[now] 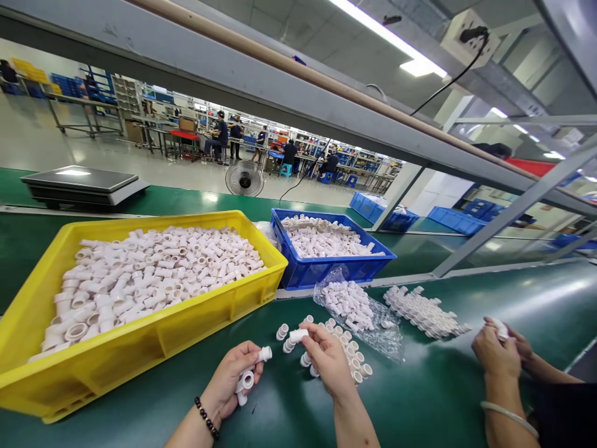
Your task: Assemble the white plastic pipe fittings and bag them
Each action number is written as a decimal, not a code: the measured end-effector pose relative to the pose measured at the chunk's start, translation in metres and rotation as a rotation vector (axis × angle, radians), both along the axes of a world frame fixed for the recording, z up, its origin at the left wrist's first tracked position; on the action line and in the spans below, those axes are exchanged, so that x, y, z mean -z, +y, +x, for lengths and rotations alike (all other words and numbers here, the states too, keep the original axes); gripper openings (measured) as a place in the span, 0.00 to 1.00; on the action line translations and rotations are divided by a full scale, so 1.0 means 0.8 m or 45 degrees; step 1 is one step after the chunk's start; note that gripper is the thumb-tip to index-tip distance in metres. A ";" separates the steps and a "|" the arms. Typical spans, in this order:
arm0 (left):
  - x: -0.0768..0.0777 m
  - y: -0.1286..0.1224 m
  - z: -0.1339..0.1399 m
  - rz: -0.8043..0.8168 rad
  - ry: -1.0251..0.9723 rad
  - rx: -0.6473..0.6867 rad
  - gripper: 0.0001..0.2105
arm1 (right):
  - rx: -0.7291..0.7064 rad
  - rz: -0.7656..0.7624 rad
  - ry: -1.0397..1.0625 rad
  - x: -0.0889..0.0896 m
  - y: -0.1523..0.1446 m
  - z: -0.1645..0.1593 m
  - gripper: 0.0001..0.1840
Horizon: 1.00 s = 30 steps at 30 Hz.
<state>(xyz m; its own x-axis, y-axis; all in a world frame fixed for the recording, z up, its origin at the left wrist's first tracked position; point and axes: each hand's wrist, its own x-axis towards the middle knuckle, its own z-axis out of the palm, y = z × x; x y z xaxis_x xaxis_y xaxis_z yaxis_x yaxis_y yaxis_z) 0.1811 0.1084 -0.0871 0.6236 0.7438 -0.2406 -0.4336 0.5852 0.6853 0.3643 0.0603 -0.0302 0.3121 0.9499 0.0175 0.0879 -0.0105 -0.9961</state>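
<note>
My left hand [236, 376], with a beaded bracelet at the wrist, is closed around white plastic pipe fittings [247, 379]; one end pokes out past the thumb and another below the fingers. Just to the right, my right hand [329, 358] pinches a single white pipe fitting [297, 336] between thumb and fingertips. That fitting is held over a group of similar fittings [357, 364] standing on the green table. Part of this group is hidden behind my right hand. A lone fitting [282, 331] stands left of it.
A yellow bin [242, 317] and a blue bin [336, 270] hold many white fittings. Behind the group lies a plastic bag [387, 339] with fittings, beside a stack of white parts [424, 311]. A co-worker's hands [499, 348] hold a white piece at right. A scale [84, 183] stands back left.
</note>
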 end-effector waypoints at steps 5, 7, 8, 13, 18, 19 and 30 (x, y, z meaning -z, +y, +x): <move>0.000 0.000 -0.001 -0.028 -0.053 -0.022 0.05 | -0.070 0.023 -0.191 0.001 0.000 -0.004 0.15; -0.003 -0.002 -0.002 -0.035 -0.089 -0.005 0.05 | -0.086 0.011 -0.169 0.000 0.001 -0.005 0.15; -0.004 -0.003 -0.002 -0.039 -0.097 0.023 0.09 | -0.098 0.002 -0.159 -0.001 0.001 -0.005 0.15; -0.006 -0.007 -0.003 -0.007 -0.099 0.118 0.10 | -0.173 -0.030 -0.228 -0.006 -0.001 -0.012 0.12; -0.006 -0.004 -0.002 0.075 -0.105 0.012 0.04 | -0.206 -0.014 -0.353 -0.010 -0.003 -0.024 0.09; -0.007 -0.003 -0.002 0.079 -0.108 0.002 0.04 | -0.212 -0.015 -0.374 -0.009 -0.004 -0.026 0.09; -0.001 -0.001 -0.002 0.102 -0.043 -0.037 0.05 | -0.214 0.022 -0.569 -0.008 -0.006 -0.034 0.09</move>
